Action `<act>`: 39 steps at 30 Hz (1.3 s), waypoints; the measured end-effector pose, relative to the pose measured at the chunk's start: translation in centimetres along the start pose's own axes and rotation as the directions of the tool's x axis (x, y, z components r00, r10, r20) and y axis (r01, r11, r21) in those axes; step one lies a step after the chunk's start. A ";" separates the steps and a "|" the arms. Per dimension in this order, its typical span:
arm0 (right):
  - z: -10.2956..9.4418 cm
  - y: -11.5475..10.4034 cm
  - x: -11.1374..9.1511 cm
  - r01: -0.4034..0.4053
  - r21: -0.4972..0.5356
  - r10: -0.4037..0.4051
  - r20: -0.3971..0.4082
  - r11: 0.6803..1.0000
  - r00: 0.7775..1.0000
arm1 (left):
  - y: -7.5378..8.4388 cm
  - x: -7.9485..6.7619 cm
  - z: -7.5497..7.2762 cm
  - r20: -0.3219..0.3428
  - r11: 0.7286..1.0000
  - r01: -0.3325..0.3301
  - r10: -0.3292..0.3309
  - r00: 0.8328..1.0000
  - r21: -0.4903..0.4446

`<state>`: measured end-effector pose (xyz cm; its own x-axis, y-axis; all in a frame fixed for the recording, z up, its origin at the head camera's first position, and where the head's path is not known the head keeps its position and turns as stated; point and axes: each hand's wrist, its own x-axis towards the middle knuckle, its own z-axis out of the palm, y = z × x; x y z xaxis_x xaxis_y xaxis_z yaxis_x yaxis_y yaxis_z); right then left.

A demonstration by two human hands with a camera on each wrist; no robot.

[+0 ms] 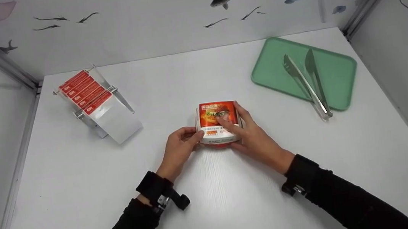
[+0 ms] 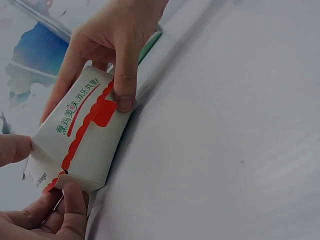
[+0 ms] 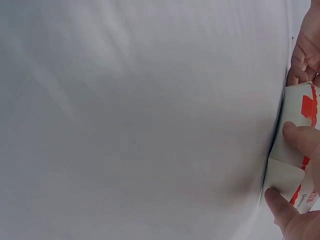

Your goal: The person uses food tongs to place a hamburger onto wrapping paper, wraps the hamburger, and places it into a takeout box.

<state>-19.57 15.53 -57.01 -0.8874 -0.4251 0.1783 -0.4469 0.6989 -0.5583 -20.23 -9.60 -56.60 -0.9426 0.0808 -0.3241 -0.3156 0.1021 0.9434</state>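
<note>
A closed cardboard burger box point(image 1: 219, 137) sits on the white table between both hands, with a burger picture on its lid. At its left side, my left hand point(image 1: 180, 146) holds the corner, thumb near the lid's front edge. My right hand point(image 1: 258, 139) grips the right side, its thumb lying over the lid. In the left wrist view, the white box wall point(image 2: 95, 145) shows a red scalloped band and green lettering, with the left fingers point(image 2: 75, 212) curled at its near end. The right wrist view shows a side flap of the box point(image 3: 284, 177) under a right fingertip.
A label dispenser point(image 1: 95, 104) with red stickers on its strip stands at the back left. At the back right lies a green tray point(image 1: 267, 63), and metal tongs point(image 1: 310, 87) rest on it, their end past its front edge. Printed walls border the table.
</note>
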 end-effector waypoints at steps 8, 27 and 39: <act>-0.8 -0.7 0.1 -0.065 0.137 0.063 0.018 0.988 0.998 | 0.3 -0.8 0.1 0.053 0.991 -0.132 0.131 0.990 0.019; -6.4 -6.9 -0.1 -0.239 0.235 0.194 0.200 0.942 0.960 | 1.7 -1.3 1.2 0.111 0.908 -0.330 0.367 0.923 -0.259; -5.1 -6.8 2.2 -0.113 0.388 0.088 0.080 0.915 0.993 | 2.4 -1.6 2.2 0.183 0.898 -0.300 0.370 0.911 -0.321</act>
<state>-19.03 12.79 -48.65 -0.9116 -0.4061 0.0629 -0.2651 0.4642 -0.8451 -19.26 -7.34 -53.99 -0.9553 0.2930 0.0406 -0.0359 -0.2512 0.9673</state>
